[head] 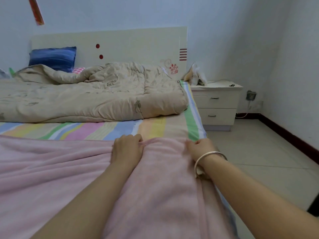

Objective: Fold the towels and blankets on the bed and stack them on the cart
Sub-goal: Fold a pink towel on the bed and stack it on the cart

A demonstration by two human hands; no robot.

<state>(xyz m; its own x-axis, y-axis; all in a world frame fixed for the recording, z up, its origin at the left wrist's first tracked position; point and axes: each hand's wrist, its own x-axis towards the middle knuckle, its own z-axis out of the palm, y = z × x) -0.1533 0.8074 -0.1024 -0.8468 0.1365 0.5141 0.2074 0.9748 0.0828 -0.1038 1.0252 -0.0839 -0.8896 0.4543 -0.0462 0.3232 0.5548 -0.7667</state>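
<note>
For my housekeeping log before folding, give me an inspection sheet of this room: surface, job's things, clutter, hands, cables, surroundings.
Surface: striped bed sheet, showing between the covers.
Job's things: pink blanket spread on near side; beige quilt rumpled by headboard; cart not in view.
Clutter: blue pillow; oddments on nightstand.
Hands: left hand and right hand both grip the pink blanket's far edge.
Cables: cord from wall socket to floor.
Surroundings: white nightstand, tiled floor, pale walls.

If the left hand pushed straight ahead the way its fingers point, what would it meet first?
Probably the beige quilt: the left hand, gripping the pink blanket, points across bare striped sheet toward its near edge.
</note>
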